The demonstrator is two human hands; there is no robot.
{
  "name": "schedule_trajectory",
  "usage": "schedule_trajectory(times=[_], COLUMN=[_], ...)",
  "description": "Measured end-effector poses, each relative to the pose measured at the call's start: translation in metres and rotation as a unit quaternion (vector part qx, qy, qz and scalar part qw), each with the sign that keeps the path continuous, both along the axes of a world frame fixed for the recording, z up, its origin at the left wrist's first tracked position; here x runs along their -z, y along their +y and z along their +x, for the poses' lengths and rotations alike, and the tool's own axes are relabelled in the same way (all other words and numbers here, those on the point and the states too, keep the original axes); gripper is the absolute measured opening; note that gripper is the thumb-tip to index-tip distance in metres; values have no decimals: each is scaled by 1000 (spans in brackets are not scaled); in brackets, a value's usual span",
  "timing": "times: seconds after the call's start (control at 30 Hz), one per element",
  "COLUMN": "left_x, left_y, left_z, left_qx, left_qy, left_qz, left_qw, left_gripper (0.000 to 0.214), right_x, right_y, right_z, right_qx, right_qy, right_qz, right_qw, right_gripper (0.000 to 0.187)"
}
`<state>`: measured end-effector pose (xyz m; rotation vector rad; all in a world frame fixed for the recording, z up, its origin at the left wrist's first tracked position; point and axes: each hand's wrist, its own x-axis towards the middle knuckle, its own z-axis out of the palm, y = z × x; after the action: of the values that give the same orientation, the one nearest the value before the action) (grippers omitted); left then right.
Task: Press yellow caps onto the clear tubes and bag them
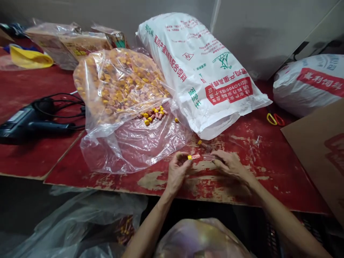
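My left hand [178, 171] pinches a small yellow-capped tube [195, 157] with a red and white patterned body, over the front part of the red table. Facing it, my right hand [228, 163] is closed on a small clear tube [208, 157], its open-looking end close to the patterned one. Whether the two pieces touch, I cannot tell. Just behind the hands lies another yellow-capped tube [199, 142]. A large clear plastic bag [107, 150] full of yellow-capped tubes [153, 115] rests to the left, with several spilling at its mouth.
A white printed sack [199, 68] lies behind my hands, a second sack [311, 86] at the right. Scissors [275, 119] and a cardboard box [319, 154] are on the right. A heat gun [40, 122] with its cable lies left. Below the table edge hangs clear plastic [80, 218].
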<state>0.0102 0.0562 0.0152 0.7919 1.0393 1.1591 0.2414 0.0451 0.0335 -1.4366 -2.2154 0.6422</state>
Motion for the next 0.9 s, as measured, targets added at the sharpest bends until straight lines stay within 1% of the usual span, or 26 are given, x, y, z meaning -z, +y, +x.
schedule_trajectory(times=[0.07, 0.17, 0.3, 0.4, 0.47, 0.6, 0.67, 0.7, 0.77, 0.83, 0.87, 0.9], left_x=[3, 9, 13, 14, 16, 23, 25, 25, 23, 18, 15, 12], left_y=[-10, -15, -19, -26, -32, -44, -46, -46, -44, -40, -36, -31], left_z=[6, 4, -3, 0, 6, 16, 20, 21, 22, 21, 19, 16], left_qx=[13, 14, 31, 22, 8, -2, 19, 45, 108, 157, 162, 149], left_qy=[-16, -18, -7, 12, 18, 38, 58, 79, 145, 236, 280, 323], left_qz=[-17, -30, -18, 1, 8, 24, 33, 50, 108, 168, 187, 199], left_qw=[1000, 999, 999, 1000, 1000, 999, 998, 995, 978, 944, 928, 913], left_gripper=[29, 26, 26, 25, 25, 26, 26, 26, 27, 26, 26, 25], right_x=[2, 5, 2, 3, 7, 17, 17, 15, 10, 6, 6, 7], right_y=[-13, -16, -11, -12, -17, -29, -31, -31, -27, -21, -18, -16], right_z=[-14, -21, -24, -33, -42, -54, -53, -51, -48, -48, -50, -52], right_qx=[1, 6, -31, -60, -51, 4, 16, 19, 18, 5, -4, -16], right_qy=[13, 18, -20, -33, -32, -57, -69, -78, -129, -216, -257, -287], right_qz=[5, 21, 24, 11, 10, 43, 32, 18, -9, -26, -31, -35], right_qw=[1000, 1000, 999, 998, 998, 997, 997, 997, 991, 976, 966, 957], right_gripper=[26, 26, 25, 24, 23, 25, 25, 25, 26, 26, 24, 21])
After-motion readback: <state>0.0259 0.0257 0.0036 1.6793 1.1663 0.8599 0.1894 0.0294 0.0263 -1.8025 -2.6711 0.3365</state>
